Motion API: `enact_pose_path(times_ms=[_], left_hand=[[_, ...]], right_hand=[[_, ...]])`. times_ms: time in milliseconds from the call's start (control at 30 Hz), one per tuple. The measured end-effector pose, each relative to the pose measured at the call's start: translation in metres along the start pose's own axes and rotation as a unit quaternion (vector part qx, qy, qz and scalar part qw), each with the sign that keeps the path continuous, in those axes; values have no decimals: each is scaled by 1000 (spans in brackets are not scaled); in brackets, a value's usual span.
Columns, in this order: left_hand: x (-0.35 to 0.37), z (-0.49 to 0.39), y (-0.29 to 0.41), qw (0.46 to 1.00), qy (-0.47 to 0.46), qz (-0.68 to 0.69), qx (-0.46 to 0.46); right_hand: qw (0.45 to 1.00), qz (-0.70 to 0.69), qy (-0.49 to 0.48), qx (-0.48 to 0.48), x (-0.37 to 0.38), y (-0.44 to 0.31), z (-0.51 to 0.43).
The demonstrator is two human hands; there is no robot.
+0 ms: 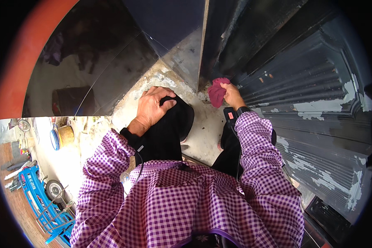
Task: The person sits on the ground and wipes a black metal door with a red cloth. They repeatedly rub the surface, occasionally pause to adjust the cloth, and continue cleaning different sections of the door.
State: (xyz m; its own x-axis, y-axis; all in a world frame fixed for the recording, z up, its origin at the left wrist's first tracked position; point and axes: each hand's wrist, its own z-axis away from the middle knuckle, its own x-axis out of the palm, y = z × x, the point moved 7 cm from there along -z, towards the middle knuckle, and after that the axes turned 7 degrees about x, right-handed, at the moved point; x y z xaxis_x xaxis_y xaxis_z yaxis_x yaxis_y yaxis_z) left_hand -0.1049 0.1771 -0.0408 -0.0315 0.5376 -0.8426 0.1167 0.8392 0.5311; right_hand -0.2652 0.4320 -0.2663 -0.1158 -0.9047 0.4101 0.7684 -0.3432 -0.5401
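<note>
My right hand [234, 96] grips a crumpled dark red cloth [217, 93] by its edge. The cloth is beside the lower part of a dark door panel [297, 77] whose paint has peeled in pale patches. My left hand [155, 104] rests on my knee [181, 116], covered in black cloth, with the thumb apart from the fingers. It holds nothing. In front of my knees, a dark glossy tiled wall [111, 62] meets the pale, stained concrete floor [201, 136].
A narrow upright edge [202, 46] rises at the corner ahead. To the left are a blue cargo vehicle [43, 201], a wheel [54, 190] and a yellowish drum [66, 137]. An orange-red band [21, 55] borders the dark wall. Cables run from both my wrists.
</note>
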Motion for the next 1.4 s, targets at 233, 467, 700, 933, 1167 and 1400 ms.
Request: enact_pose_path(times_ms=[233,467,700,933,1167,1400], left_hand=[[0,3,-10,999,24,36,1],[-2,3,-8,1000,22,18,-2],[0,4,-6,1000,0,11,-10],[5,2,0,1000,-5,11,-8],[5,4,2,1000,1,12,-2],[2,5,-3,1000,14,14,6]], right_hand=[[992,38,54,-110,21,-6,-10],[975,80,36,-206,75,-36,-4],[943,96,49,-316,107,-82,74],[898,112,-68,-420,166,-180,201],[762,81,-165,-621,226,-271,348],[561,162,7,-812,222,-274,394]])
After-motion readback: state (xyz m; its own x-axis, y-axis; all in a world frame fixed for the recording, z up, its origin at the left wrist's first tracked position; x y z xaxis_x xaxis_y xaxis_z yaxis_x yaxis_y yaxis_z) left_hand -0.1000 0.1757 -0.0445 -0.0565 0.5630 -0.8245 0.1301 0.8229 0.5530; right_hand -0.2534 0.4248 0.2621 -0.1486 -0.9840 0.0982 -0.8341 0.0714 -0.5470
